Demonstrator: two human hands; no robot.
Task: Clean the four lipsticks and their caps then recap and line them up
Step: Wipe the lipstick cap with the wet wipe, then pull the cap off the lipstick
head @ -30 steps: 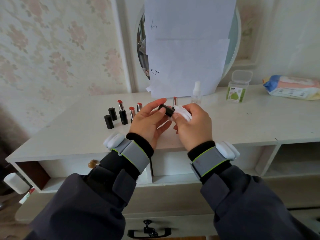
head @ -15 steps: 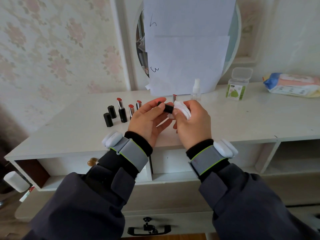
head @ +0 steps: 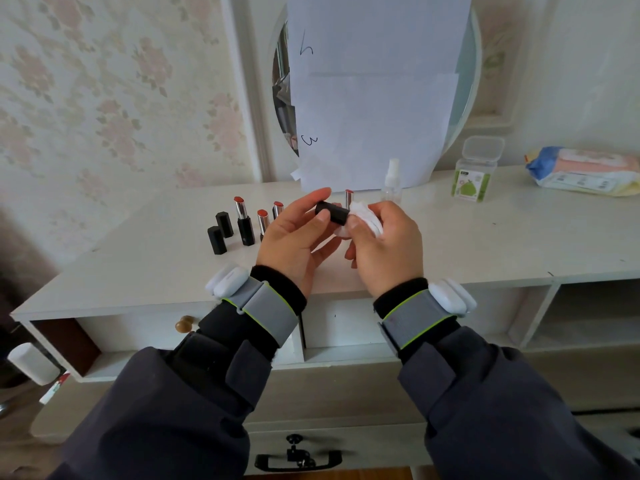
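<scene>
The left hand [head: 294,237] pinches a black lipstick cap [head: 331,212] between the thumb and the fingertips, holding it lying sideways above the front part of the white dressing table [head: 485,237]. The cap's right end meets a white cotton pad [head: 363,220], which the right hand [head: 384,251] grips with curled fingers, the pad bunched against the cap's end. Both hands sit close together, the cap bridging the gap between them.

Just behind the hands an uncapped lipstick [head: 348,199] stands upright, its lower part hidden by the cap and pad. To the left of the left hand three more uncapped lipsticks stand on the table: a tall one with a black base [head: 243,220], and two silver-barrelled ones [head: 263,220] [head: 277,210] partly hidden behind the left hand. Further left two black caps [head: 216,240] [head: 224,224] stand upright, close together.

Behind the right hand a small clear spray bottle [head: 391,183] stands near the paper-covered mirror [head: 464,81]. To the right sit a clear plastic box with a green label [head: 476,174] and a pack of wipes [head: 581,171].
</scene>
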